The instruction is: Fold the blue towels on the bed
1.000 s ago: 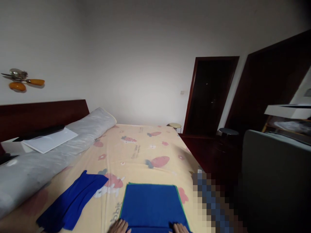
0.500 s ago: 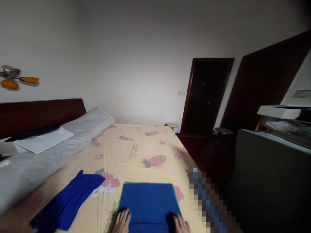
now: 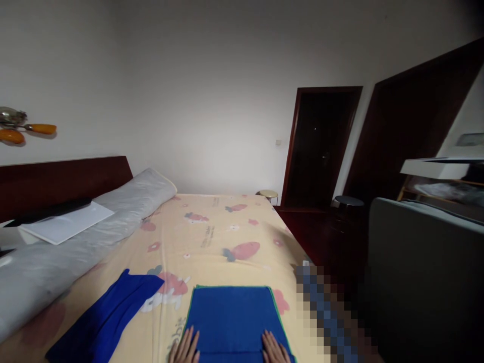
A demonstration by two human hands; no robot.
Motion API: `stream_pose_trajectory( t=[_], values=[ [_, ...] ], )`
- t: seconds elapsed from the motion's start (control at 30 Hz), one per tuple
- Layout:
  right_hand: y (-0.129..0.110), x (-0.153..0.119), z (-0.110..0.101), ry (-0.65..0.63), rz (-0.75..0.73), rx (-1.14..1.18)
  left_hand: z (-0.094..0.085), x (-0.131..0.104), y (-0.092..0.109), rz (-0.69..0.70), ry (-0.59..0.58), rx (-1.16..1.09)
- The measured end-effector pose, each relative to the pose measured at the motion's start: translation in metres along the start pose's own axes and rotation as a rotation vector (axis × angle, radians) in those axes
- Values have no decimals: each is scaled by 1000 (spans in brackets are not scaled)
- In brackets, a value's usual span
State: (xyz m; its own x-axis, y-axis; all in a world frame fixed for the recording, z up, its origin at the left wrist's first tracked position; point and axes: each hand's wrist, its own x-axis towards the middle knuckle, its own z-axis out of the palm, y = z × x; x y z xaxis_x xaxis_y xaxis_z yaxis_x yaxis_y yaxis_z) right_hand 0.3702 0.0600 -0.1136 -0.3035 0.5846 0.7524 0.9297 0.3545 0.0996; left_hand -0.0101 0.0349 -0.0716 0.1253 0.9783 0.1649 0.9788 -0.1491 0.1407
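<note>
A blue cloth with green edging point(image 3: 232, 315) lies flat on the bed, a crosswise fold or edge showing near the bottom of the view. On its left side rests my left hand point(image 3: 185, 347), palm down with fingers stretched out. My right hand point(image 3: 275, 348) lies flat on the right side, its fingers also extended. Neither hand grips the cloth. To the left, a second, darker blue cloth point(image 3: 109, 315) lies loosely crumpled on the sheet. The wrists and the near part of the green-edged cloth are cut off by the frame.
The bed has a yellow patterned sheet point(image 3: 212, 212). Along the headboard point(image 3: 68, 176) runs a grey rolled quilt point(image 3: 124, 201) with a white flat board point(image 3: 68, 222) on it. A dark panel point(image 3: 419, 282) stands at right, near stools point(image 3: 348, 200) and a door point(image 3: 321, 146).
Both hands have flattened, with fingers now stretched forward on the green-edged cloth. The right hand has shifted slightly left. The view has moved a little.
</note>
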Motion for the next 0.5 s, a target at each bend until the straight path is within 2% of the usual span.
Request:
stream_pose_trajectory(
  t=[0.07,0.13,0.2,0.27,0.33,0.4,0.43,0.5],
  values=[
    [30,-11,-10,-40,74,-15,-15,-7,-22,-32,-10,29],
    [37,-14,-14,-49,93,-23,-18,-8,-25,-26,47,89],
    [21,-7,-10,-41,88,-9,-7,-1,-8,32,146,154],
    [-13,8,0,-6,39,24,12,11,23,167,235,185],
    [-50,25,13,33,-85,78,33,23,57,312,288,181],
    [-76,39,23,39,-190,137,48,32,83,360,279,147],
    [-81,42,26,34,-218,153,52,35,90,342,252,120],
    [-73,42,26,23,-185,133,48,34,91,235,154,62]
  ],
)
